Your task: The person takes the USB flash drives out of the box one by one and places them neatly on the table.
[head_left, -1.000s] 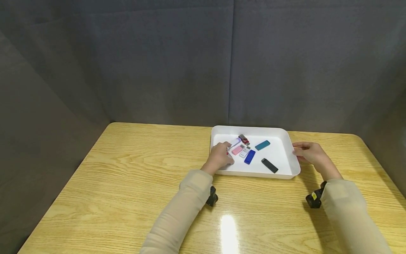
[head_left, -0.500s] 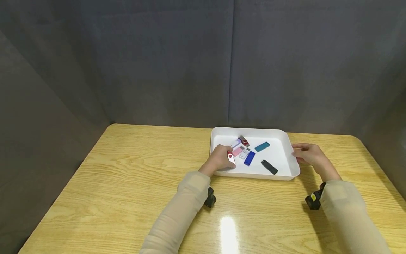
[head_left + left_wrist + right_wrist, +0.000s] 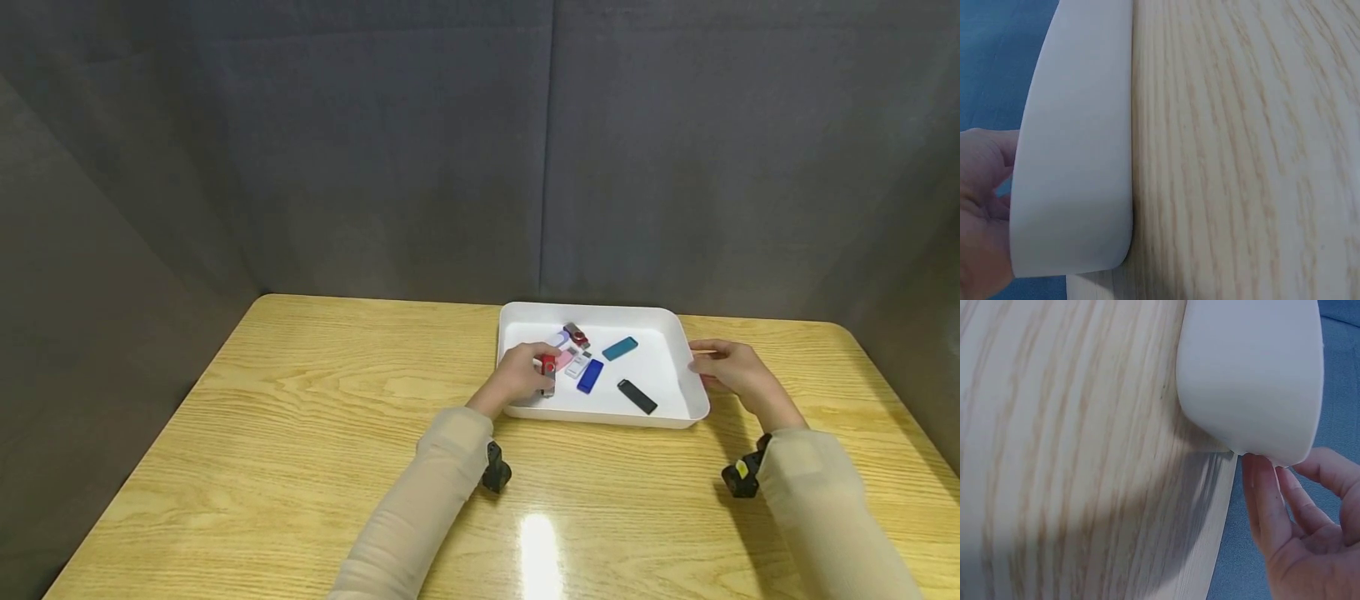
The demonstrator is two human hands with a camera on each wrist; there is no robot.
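Note:
Over the left end of the white tray (image 3: 667,408), my left hand (image 3: 516,375) pinches a red and silver swivel USB flash drive (image 3: 549,375) between fingers and thumb. From the left wrist camera, part of that hand (image 3: 982,212) shows behind the tray wall, which hides the drive. My right hand (image 3: 738,371) touches the tray's outer right wall with extended fingers (image 3: 1269,500). Inside the tray lie a lilac flash drive (image 3: 558,338), a dark red one (image 3: 577,335), a pink one (image 3: 565,359), a white one (image 3: 577,364) and a blue one (image 3: 590,377).
Farther right in the tray are a teal flash drive (image 3: 620,348) and a black one (image 3: 637,397). The tray sits near the far edge of the wooden table (image 3: 337,375). Dark cloth (image 3: 405,167) hangs behind the table and along its sides.
The red and silver flash drive, mostly covered by my left hand at first, has come into sight and turned between the fingers. My right hand has stayed at the tray wall.

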